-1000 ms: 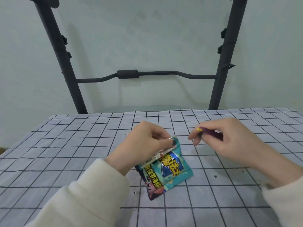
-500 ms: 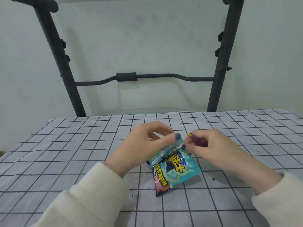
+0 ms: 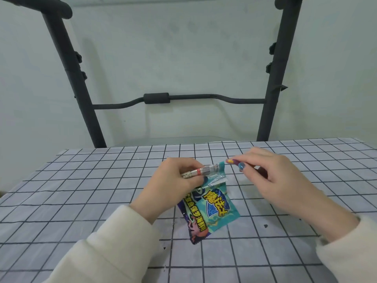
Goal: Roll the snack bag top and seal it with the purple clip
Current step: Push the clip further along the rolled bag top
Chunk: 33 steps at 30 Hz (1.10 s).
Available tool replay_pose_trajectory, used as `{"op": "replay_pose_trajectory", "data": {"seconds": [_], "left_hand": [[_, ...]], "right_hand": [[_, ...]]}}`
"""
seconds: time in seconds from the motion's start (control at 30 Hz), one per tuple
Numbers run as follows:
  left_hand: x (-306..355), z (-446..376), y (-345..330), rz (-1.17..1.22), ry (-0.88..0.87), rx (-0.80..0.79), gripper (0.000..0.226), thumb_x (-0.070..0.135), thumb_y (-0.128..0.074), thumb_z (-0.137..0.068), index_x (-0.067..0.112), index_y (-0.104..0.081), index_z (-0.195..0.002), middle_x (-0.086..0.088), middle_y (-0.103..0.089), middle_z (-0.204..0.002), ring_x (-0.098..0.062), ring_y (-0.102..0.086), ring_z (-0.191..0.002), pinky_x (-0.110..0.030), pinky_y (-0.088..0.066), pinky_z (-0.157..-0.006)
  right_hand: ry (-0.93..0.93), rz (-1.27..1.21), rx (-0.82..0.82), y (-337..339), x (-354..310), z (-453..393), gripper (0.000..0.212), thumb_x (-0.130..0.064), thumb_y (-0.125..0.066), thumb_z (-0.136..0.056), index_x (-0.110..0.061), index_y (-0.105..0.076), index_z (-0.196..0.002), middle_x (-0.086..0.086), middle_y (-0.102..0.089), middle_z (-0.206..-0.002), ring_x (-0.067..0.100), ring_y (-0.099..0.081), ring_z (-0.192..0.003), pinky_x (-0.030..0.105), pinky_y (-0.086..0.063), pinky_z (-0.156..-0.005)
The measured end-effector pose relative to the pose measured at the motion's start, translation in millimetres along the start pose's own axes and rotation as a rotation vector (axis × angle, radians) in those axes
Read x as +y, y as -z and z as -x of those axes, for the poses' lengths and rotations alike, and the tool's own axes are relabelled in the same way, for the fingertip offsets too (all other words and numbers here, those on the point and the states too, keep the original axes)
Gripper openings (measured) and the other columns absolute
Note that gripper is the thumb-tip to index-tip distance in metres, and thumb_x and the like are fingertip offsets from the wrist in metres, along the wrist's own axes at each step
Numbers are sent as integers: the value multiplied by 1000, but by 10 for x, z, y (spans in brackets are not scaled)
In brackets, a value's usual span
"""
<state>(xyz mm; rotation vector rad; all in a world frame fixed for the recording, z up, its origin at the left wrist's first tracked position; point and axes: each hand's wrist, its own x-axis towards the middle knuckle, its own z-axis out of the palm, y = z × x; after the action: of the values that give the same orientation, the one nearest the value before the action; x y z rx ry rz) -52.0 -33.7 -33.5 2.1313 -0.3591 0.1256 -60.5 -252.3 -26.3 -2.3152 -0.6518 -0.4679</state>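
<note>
A teal and purple snack bag (image 3: 212, 211) stands tilted on the grid-patterned table, its top folded over into a roll. My left hand (image 3: 173, 188) pinches that rolled top at its left part, thumb in front. My right hand (image 3: 271, 178) holds the purple clip (image 3: 236, 161) between thumb and fingers. The clip's yellow-tipped end sits right at the roll's right end; most of the clip is hidden in my fingers.
The table (image 3: 81, 201) wears a white cloth with black grid lines. A black metal frame (image 3: 157, 98) with two posts and a crossbar rises behind the far edge, against a pale wall. Small dark crumbs (image 3: 265, 226) lie near the bag.
The rolled top has been turned over further and lifted. My right hand with the clip moved left to the bag, then shifted up to the roll's right end.
</note>
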Motion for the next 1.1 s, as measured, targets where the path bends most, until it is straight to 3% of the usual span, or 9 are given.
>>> {"op": "replay_pose_trajectory", "data": {"seconds": [0.17, 0.4, 0.57, 0.7, 0.8, 0.9, 1.1], "left_hand": [[2, 5, 14, 23, 29, -30, 9, 18, -70, -80, 27, -72, -78, 7, -77, -75, -11, -72, -68, -28, -58, -59], [13, 16, -9, 32, 9, -62, 7, 17, -72, -79, 24, -72, -80, 7, -77, -76, -7, -71, -64, -23, -55, -54], [1, 14, -24, 29, -3, -75, 9, 15, -71, -80, 24, -72, -81, 5, -78, -78, -13, -72, -70, -32, -58, -61], [-6, 17, -34, 0, -48, -71, 11, 14, -70, -80, 26, -73, -79, 6, -78, -78, -10, -71, -71, -31, -59, -63], [2, 25, -48, -64, -88, -80, 13, 14, -69, -80, 27, -73, -81, 8, -76, -76, -4, -68, -69, -24, -55, -62], [15, 37, -72, -155, -122, -84, 12, 16, -68, -79, 25, -75, -84, 9, -75, -76, -5, -66, -70, -27, -56, -67], [38, 55, -114, -258, -140, -102, 15, 18, -63, -80, 26, -75, -85, 7, -74, -77, -7, -65, -75, -34, -56, -70]], "right_hand": [[47, 109, -27, -21, 43, -3, 24, -9, -54, -90, -17, -72, -104, -2, -62, -82, 5, -53, -76, 7, -36, -60], [49, 66, -19, -16, 28, 8, 28, -10, -53, -89, -21, -71, -108, -4, -64, -85, 1, -55, -78, 6, -38, -62], [48, 40, -41, -3, -1, 12, 28, -14, -52, -90, -25, -70, -108, -5, -65, -87, 9, -57, -83, 16, -45, -64], [63, 26, -54, 15, -15, 11, 28, -11, -53, -89, -25, -71, -106, -6, -66, -88, 11, -59, -82, 23, -47, -65], [91, 47, -91, 23, -21, 15, 27, -9, -55, -88, -24, -72, -104, -11, -66, -88, 6, -58, -85, 12, -45, -67], [129, 82, -134, 24, -13, 19, 26, -7, -57, -87, -21, -72, -102, -14, -62, -85, 1, -56, -79, 8, -40, -65], [177, 89, -168, -3, -31, 39, 24, -14, -56, -87, -25, -72, -101, -12, -61, -83, 7, -58, -78, 26, -49, -64]]}}
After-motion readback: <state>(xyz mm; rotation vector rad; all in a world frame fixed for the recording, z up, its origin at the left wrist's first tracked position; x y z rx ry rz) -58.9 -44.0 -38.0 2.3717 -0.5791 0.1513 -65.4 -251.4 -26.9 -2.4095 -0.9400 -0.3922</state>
